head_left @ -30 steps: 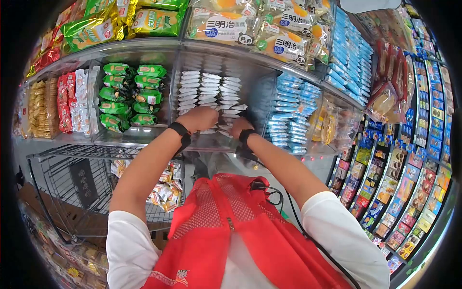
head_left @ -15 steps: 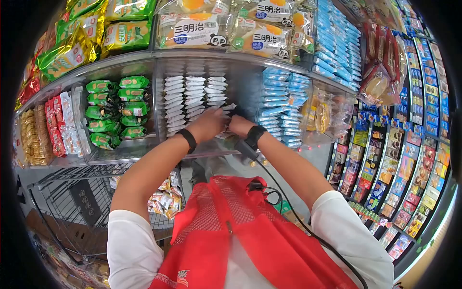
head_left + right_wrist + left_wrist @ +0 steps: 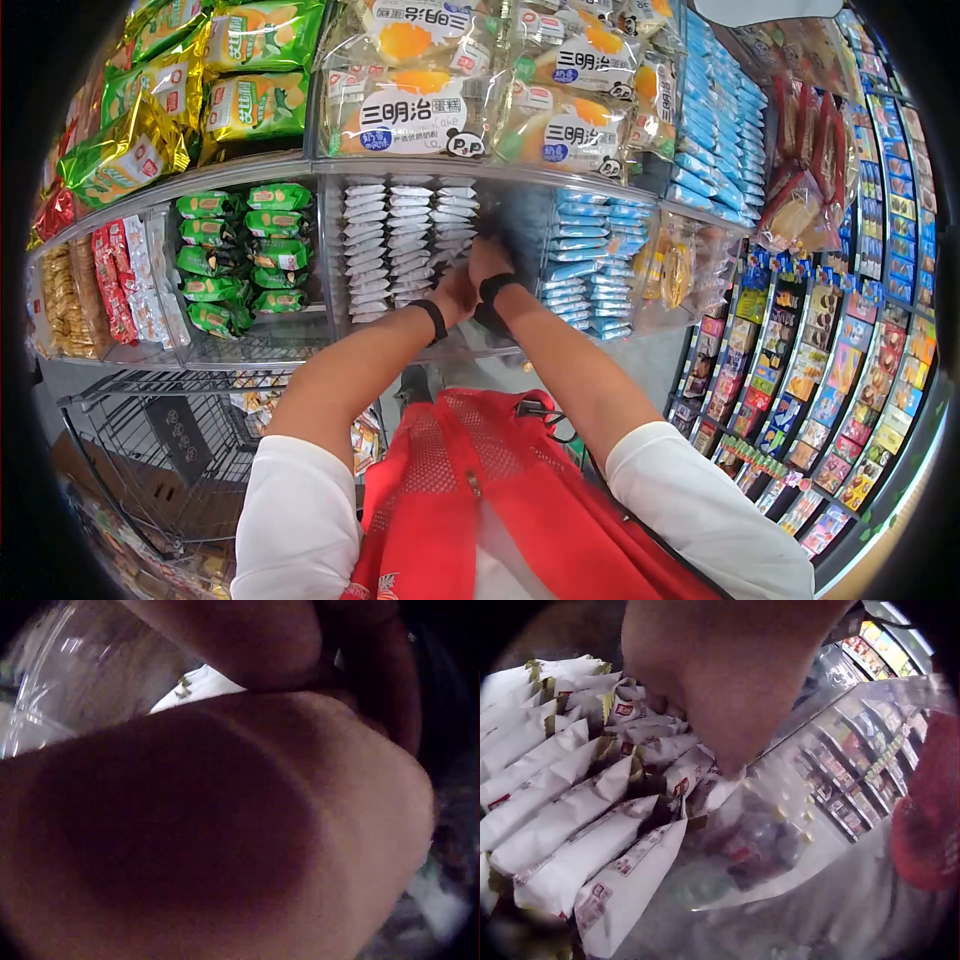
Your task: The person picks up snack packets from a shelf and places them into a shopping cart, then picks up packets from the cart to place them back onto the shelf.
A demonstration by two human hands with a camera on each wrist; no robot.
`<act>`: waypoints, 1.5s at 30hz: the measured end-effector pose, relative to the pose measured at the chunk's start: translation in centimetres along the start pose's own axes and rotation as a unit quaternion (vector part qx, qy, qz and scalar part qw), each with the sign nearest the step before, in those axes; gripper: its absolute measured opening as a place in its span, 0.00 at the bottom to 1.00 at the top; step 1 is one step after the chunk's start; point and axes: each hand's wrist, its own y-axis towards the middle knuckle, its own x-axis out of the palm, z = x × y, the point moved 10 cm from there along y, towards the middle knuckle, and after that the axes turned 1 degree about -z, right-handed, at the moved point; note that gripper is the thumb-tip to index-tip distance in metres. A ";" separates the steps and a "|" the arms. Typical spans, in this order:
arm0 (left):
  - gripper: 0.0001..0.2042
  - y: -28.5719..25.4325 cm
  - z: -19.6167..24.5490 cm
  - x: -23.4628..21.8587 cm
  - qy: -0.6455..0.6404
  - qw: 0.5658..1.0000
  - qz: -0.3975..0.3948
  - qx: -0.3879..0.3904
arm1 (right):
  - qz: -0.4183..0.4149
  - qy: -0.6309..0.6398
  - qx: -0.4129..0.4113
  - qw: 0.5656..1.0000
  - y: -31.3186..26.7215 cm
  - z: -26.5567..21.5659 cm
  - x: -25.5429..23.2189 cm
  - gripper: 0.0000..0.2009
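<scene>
1. The left hand point(image 3: 720, 675) fills the top of the view, from eleven to one o'clock, its fingers hidden among the packets
2. White packets point(image 3: 570, 817) with small red labels lie stacked in rows from nine to seven o'clock, touching the hand at their upper right
3. A clear plastic bin wall point(image 3: 780, 847) runs from five toward two o'clock
4. A red mesh garment point(image 3: 930, 817) sits at three o'clock
5. Blurred colourful shelves point(image 3: 870, 742) show at two o'clock

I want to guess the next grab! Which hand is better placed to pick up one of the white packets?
Probably the left hand. In its wrist view its fingers are already down among the white packets. The right hand is by them too, but its wrist view shows only skin, so its grip is unclear.
</scene>
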 end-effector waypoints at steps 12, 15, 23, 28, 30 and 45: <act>0.17 -1.0 2.8 -5.7 0.002 0.985 0.132 0.108 | 0.031 -0.081 -0.175 0.981 -10.7 -5.6 -17.3 0.08; 0.24 -1.4 3.2 -9.7 0.139 0.982 0.064 0.112 | 0.114 -0.009 -0.180 0.977 -13.8 -4.0 -21.6 0.07; 0.32 2.3 -3.2 -7.8 0.157 0.985 -0.035 0.067 | 0.078 0.088 -0.088 0.989 -16.8 -1.4 -22.8 0.09; 0.17 1.4 -2.7 -9.0 0.162 0.980 -0.080 0.083 | 0.071 0.138 -0.086 0.984 -17.5 0.1 -21.9 0.09; 0.15 2.1 -2.2 -8.8 0.167 0.977 -0.058 0.122 | 0.083 0.161 -0.083 0.980 -17.8 1.0 -22.3 0.09; 0.13 0.8 -0.8 -8.0 0.072 0.984 0.107 0.122 | 0.077 0.243 -0.089 0.963 -19.5 1.5 -22.9 0.10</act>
